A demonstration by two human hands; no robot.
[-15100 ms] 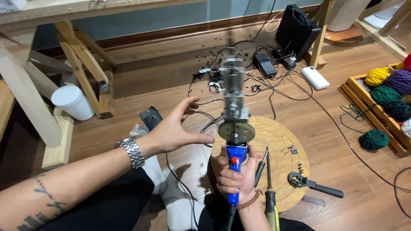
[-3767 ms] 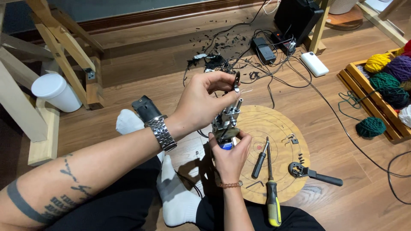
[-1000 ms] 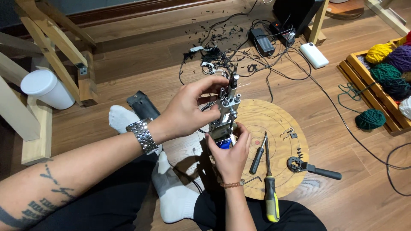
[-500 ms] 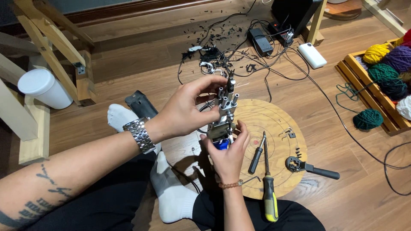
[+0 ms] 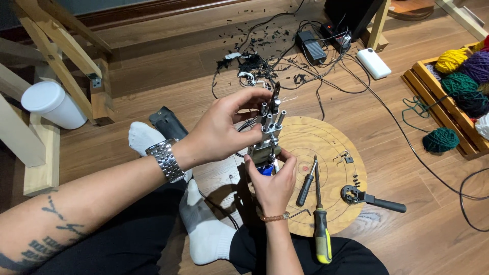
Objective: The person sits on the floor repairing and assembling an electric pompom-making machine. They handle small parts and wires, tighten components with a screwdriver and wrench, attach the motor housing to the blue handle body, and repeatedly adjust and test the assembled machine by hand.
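The right hand (image 5: 272, 181) is closed around the lower, blue-handled end of one upright metal tool assembly (image 5: 268, 133), with thumb and fingers wrapped tight against its base. The left hand (image 5: 224, 130) grips the assembly higher up: its fingertips (image 5: 256, 95) pinch the upper section beside a cluster of about four short steel posts, and its thumb presses the side below them. The assembly stands nearly vertical between the two hands, above one round wooden board (image 5: 318, 173).

To the right of the right-hand fingers, three hand tools lie on the board: one black-handled screwdriver (image 5: 306, 184), one yellow-and-black screwdriver (image 5: 320, 224) and one black-handled wrench-like tool (image 5: 373, 199). One small hex key (image 5: 303, 212) lies just beside the right wrist. One metal wristwatch (image 5: 165, 160) sits on the left wrist.

Beyond the fingertips lies a tangle of black cables (image 5: 285, 63) with black scraps scattered around it. Further right, one green yarn ball (image 5: 440, 140) rests on the floor beside one wooden crate (image 5: 433, 97) of yarn balls. Far left stands one white cup (image 5: 53, 104)
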